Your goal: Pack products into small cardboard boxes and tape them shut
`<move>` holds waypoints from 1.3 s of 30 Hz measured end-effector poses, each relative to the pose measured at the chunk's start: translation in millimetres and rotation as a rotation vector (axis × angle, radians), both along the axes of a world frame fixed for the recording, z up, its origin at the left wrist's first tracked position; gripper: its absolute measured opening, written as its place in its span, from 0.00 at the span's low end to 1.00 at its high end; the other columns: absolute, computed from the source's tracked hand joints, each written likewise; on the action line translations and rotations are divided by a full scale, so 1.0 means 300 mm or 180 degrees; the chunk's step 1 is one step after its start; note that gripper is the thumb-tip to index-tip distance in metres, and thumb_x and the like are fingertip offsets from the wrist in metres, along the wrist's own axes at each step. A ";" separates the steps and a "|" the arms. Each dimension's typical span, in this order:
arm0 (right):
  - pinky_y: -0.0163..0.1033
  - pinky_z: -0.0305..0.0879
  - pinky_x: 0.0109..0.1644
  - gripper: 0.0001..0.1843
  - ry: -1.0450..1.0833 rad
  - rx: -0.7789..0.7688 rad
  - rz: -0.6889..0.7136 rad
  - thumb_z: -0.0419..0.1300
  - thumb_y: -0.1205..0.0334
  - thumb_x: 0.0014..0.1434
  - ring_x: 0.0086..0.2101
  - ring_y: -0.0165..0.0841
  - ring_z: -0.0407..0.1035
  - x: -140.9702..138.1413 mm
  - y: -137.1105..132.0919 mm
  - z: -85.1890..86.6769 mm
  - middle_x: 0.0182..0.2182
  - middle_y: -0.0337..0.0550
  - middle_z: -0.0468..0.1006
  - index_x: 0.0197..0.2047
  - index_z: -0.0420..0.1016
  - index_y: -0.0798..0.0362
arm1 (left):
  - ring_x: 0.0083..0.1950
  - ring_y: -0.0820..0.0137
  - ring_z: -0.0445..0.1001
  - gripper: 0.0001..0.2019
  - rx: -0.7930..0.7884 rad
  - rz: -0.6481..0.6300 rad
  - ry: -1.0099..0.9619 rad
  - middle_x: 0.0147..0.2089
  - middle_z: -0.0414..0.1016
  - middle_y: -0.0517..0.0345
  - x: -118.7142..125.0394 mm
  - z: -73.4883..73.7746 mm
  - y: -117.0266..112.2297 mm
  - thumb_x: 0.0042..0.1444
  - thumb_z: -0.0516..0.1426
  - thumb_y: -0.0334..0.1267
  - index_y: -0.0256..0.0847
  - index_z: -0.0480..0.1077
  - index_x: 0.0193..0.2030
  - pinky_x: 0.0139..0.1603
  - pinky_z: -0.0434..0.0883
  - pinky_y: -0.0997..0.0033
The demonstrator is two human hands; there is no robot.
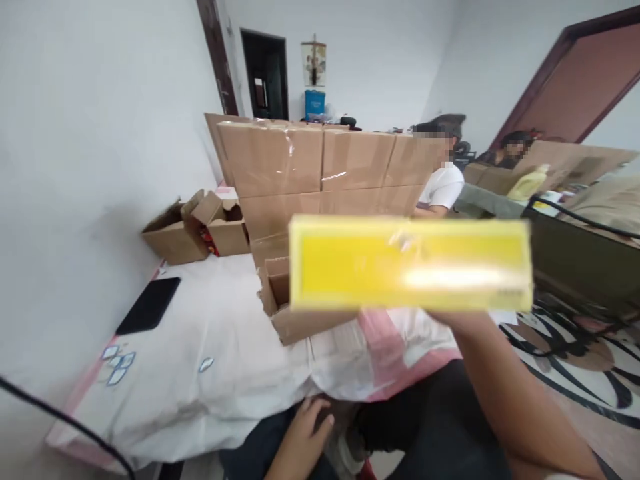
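A long yellow box (pixel 410 263) is held up close to the camera, blurred, lying level. My right hand (pixel 457 320) is behind and under it, mostly hidden; only the wrist and forearm show, and it grips the box from below. My left hand (pixel 305 433) rests low on my lap on dark trousers, fingers loosely apart and holding nothing. Behind the yellow box an open cardboard carton (pixel 290 313) sits on the white sheet (pixel 210 360).
A wall of taped cardboard boxes (pixel 320 167) stands across the bed, with open cartons (pixel 195 230) at the left. A black flat pad (pixel 149 305) lies on the sheet. Two people sit beyond the boxes at right. A dark table (pixel 585 260) stands right, over a patterned rug (pixel 575 360).
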State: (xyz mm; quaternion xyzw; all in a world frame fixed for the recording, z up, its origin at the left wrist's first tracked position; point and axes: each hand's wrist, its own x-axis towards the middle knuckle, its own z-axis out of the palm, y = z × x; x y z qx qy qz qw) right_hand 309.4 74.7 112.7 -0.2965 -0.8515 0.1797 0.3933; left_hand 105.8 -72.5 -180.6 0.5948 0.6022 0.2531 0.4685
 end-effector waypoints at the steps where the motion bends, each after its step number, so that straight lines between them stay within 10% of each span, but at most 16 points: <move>1: 0.48 0.68 0.55 0.28 0.0076 0.0186 -0.0187 0.60 0.44 0.62 0.54 0.43 0.69 -0.012 0.030 0.028 0.53 0.48 0.74 0.61 0.64 0.46 | 0.61 0.62 0.70 0.12 0.0004 -0.0042 -0.0084 0.57 0.73 0.50 -0.003 -0.004 -0.006 0.63 0.55 0.42 0.43 0.74 0.50 0.64 0.66 0.60; 7: 0.44 0.66 0.51 0.23 -0.1815 0.0022 0.0129 0.62 0.56 0.60 0.47 0.40 0.72 -0.163 0.195 0.087 0.48 0.49 0.77 0.56 0.67 0.54 | 0.61 0.63 0.68 0.15 0.0057 -0.0327 -0.0416 0.57 0.73 0.50 -0.013 0.017 -0.009 0.63 0.51 0.43 0.42 0.72 0.52 0.65 0.62 0.65; 14: 0.37 0.62 0.36 0.14 -0.3918 0.0155 0.0086 0.62 0.63 0.58 0.38 0.40 0.75 -0.338 0.209 -0.037 0.42 0.51 0.79 0.47 0.71 0.55 | 0.59 0.61 0.71 0.17 -0.0145 -0.0491 -0.0239 0.55 0.75 0.51 -0.012 0.036 -0.014 0.61 0.52 0.43 0.42 0.73 0.53 0.61 0.64 0.64; 22: 0.39 0.60 0.31 0.15 -0.4216 0.0897 -0.0185 0.61 0.71 0.57 0.36 0.43 0.76 -0.340 0.064 -0.173 0.39 0.53 0.79 0.48 0.68 0.57 | 0.56 0.56 0.73 0.17 -0.0227 -0.0476 -0.0101 0.53 0.78 0.52 -0.044 0.052 0.002 0.60 0.52 0.46 0.46 0.75 0.52 0.59 0.65 0.59; 39: 0.38 0.56 0.31 0.11 -0.4137 0.0225 -0.0074 0.59 0.63 0.62 0.40 0.42 0.76 -0.393 0.264 -0.204 0.43 0.49 0.79 0.48 0.66 0.53 | 0.59 0.58 0.71 0.18 -0.0294 -0.0673 0.0132 0.57 0.76 0.52 -0.098 0.063 -0.008 0.62 0.52 0.42 0.44 0.72 0.56 0.61 0.65 0.60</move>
